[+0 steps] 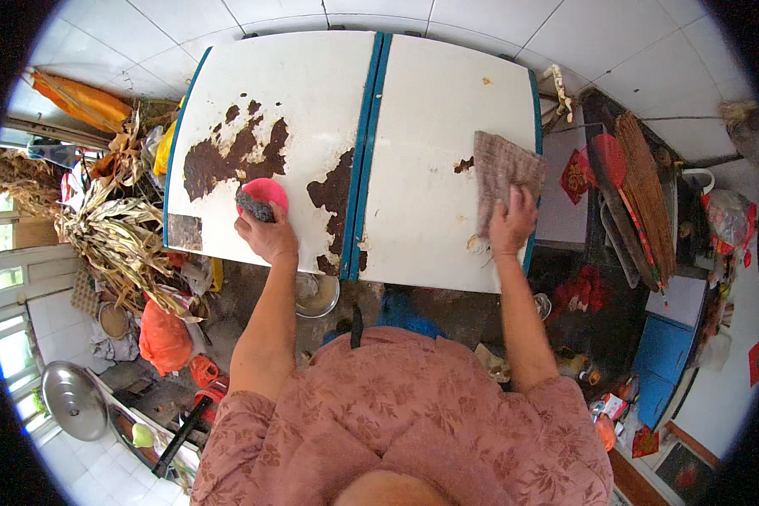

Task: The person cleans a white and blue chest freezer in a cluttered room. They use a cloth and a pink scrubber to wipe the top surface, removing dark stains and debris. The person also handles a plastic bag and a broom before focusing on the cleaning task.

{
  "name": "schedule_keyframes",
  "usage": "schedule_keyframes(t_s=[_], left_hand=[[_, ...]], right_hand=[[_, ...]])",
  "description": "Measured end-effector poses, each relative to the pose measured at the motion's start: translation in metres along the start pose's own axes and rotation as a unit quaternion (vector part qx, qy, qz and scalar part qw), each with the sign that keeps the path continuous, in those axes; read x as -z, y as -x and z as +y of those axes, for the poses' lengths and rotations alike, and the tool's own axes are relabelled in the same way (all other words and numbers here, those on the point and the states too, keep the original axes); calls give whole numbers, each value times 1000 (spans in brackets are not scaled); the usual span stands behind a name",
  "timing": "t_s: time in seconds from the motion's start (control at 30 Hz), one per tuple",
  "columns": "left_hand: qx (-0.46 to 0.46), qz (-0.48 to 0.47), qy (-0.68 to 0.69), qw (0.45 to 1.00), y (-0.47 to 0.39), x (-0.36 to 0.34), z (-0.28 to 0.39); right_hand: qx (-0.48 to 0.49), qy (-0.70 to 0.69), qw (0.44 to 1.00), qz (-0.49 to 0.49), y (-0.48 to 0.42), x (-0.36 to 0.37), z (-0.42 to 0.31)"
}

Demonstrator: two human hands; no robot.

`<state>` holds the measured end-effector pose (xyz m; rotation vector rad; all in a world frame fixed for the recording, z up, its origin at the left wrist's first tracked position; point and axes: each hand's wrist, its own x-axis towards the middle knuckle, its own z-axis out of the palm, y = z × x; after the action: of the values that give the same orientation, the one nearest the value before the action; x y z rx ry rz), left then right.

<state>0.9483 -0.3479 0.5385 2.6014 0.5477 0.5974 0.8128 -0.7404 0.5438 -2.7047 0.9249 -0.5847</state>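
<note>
My left hand (267, 235) grips a dark grey scouring pad (255, 207) and a round pink plastic container (269, 190), both over the left panel of a worn white cabinet top (430, 126). Whether the container rests on the surface is hard to tell. On the right panel, my right hand (513, 218) holds a greyish-brown cloth (503, 164) against the surface near its right edge. The cloth lies partly spread out beyond my fingers. Dark brown patches (228, 158) show where the white coating has peeled, and teal trim (368, 145) divides the two panels.
Dried corn husks (114, 228) crowd the left side, above an orange-red bag (164, 338). A metal basin (316, 295) sits below the front edge. At right stand a bundle of brown stalks (648, 190) and a blue cabinet (664, 360). Tiled wall (481, 25) rises behind.
</note>
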Motion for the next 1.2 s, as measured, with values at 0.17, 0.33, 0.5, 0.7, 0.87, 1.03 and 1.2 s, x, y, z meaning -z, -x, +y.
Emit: schedule_keyframes(t_s=[0.17,0.33,0.5,0.7,0.87,1.03,1.2], left_hand=[[-12,13,-25,1000,-2,-4,-2],[19,-8,-5,1000,-3,-4,-2],[8,-16,-29,999,-3,-5,-7],[13,4,10,1000,0,-3,-6],[30,-3,29,999,-2,-2,-4],[19,6,34,999,0,0,-5],[19,14,47,999,1,-2,-8]], right_hand=[[111,-83,990,-20,66,-29,-100],[219,-171,957,-76,64,-31,-177],[192,-164,965,-68,10,-61,-208],[210,-375,901,-61,22,-67,-179],[183,-132,974,5,35,-22,-82],[230,-89,966,-74,70,12,-39],[205,-66,976,-37,54,11,-34]])
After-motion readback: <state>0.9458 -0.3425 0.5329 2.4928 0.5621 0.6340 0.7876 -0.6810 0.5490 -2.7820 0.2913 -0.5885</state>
